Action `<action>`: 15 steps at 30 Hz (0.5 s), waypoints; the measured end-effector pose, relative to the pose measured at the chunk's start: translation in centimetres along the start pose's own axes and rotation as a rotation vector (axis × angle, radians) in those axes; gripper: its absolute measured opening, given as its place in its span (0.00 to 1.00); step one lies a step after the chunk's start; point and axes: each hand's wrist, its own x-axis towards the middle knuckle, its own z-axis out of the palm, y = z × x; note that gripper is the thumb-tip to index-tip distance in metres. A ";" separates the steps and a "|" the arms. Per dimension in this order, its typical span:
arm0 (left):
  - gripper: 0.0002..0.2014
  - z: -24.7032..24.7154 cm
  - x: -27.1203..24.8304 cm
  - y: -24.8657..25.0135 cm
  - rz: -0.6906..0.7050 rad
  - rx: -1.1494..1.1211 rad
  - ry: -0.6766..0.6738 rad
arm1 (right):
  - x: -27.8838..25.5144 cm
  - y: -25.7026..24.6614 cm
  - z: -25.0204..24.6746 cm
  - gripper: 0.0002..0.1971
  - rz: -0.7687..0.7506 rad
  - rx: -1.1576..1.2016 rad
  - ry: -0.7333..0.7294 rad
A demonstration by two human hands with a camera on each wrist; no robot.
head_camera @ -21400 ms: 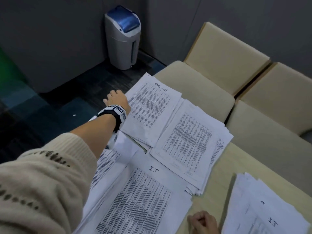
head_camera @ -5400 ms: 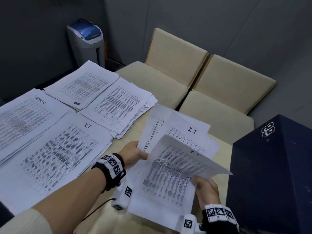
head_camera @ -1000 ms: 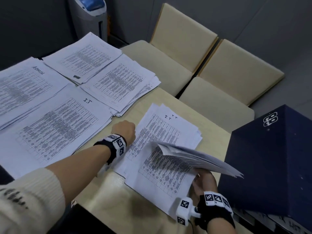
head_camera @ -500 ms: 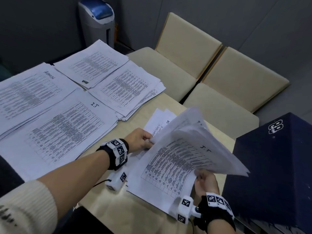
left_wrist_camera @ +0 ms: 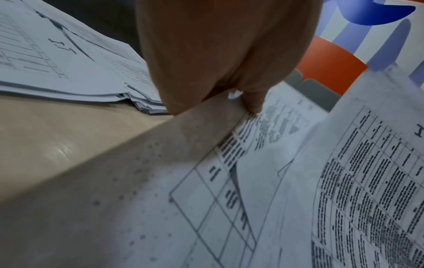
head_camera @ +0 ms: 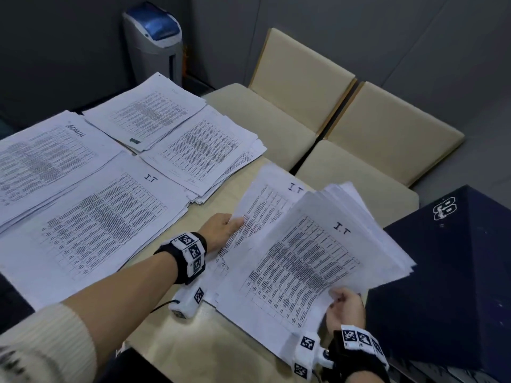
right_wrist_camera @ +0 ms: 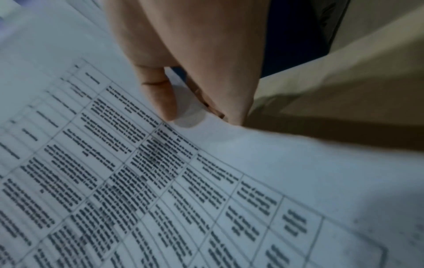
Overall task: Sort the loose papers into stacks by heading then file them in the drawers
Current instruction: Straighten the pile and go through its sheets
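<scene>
Now, from the left: the sorted stacks lie where they lay half a second ago, the ADMIN stack (head_camera: pixel 47 161) at the far left of the worktop (head_camera: pixel 177 335), a flat I.T stack (head_camera: pixel 102 219) beside it and two more stacks behind. What has changed is in the middle: the left hand (head_camera: pixel 221 230), which was pinching a curled-up sheet, now has that I.T sheet (head_camera: pixel 265 200) peeled clear of the bundle and held out to the left by its near edge. In the wrist view the thumb lies on top of the sheet and the other fingers are hidden below, so it is a pinch. To the right, the right hand (head_camera: pixel 345 308) grips the loose bundle (head_camera: pixel 318 261) at its near corner, thumb on the printed face and fingers underneath; the bundle is tilted up off the worktop with a second I.T heading now on top. Right of that stands a dark blue box (head_camera: pixel 448 286). I judge this as sorting still under way, the peeled sheet bound for the flat I.T stack; no drawers are in view
</scene>
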 end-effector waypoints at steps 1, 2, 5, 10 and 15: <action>0.18 -0.1 0.2 -0.3 -0.007 0.016 -0.007 | -0.1 -0.1 -0.1 0.15 0.004 0.001 -0.015; 0.16 -0.2 0.0 -0.3 -0.013 0.009 -0.028 | -0.4 -0.2 0.0 0.14 0.015 0.002 -0.042; 0.12 0.0 0.1 -0.6 -0.022 -0.081 -0.061 | -1.1 -0.4 -0.2 0.10 -0.011 -0.082 -0.132; 0.14 1.3 -1.5 2.1 -0.079 -0.339 -0.237 | 0.3 1.4 1.4 0.19 -0.079 -0.502 0.005; 0.38 1.9 -1.1 3.0 -0.213 -0.267 -0.172 | -1.2 0.4 3.1 0.17 0.091 -0.215 -0.029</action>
